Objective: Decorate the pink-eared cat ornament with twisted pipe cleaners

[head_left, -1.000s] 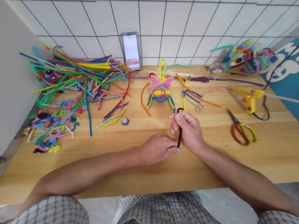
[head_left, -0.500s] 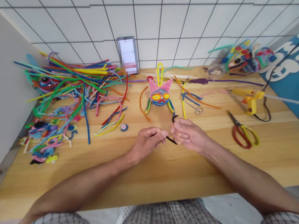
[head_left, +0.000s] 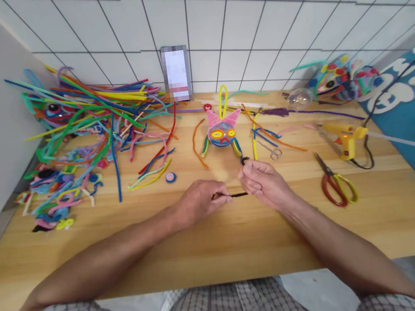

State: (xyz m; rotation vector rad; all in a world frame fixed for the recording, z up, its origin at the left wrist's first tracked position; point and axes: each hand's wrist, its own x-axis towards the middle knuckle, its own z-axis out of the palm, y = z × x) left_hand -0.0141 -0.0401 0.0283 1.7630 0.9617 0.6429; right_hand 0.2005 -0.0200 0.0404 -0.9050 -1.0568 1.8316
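A black pipe cleaner point(head_left: 239, 195) stretches nearly level between my two hands, low over the wooden table. My left hand point(head_left: 203, 200) pinches one end between thumb and fingers. The rest of it runs into my right hand point(head_left: 261, 181), whose fingers are wrapped round it, and a dark tip pokes out above that fist. Just beyond my hands sits a small figure point(head_left: 222, 134) with pink pointed ears, yellow-orange ringed eyes, a blue lower face and a yellow loop on top. Two green-and-yellow limbs hang from its sides.
Colourful pipe cleaners point(head_left: 110, 102) are heaped at the left. A pink-and-blue coil point(head_left: 171, 177) lies nearer the middle. At the right are red-and-yellow scissors point(head_left: 334, 183), small metal scissors point(head_left: 274, 153) and a yellow glue gun point(head_left: 347, 138) with its cord. A phone point(head_left: 177, 73) leans on the tiled wall.
My left hand has shifted slightly down and left, and the black pipe cleaner between my hands has gone from slanted to nearly level. My right hand stays almost in place.
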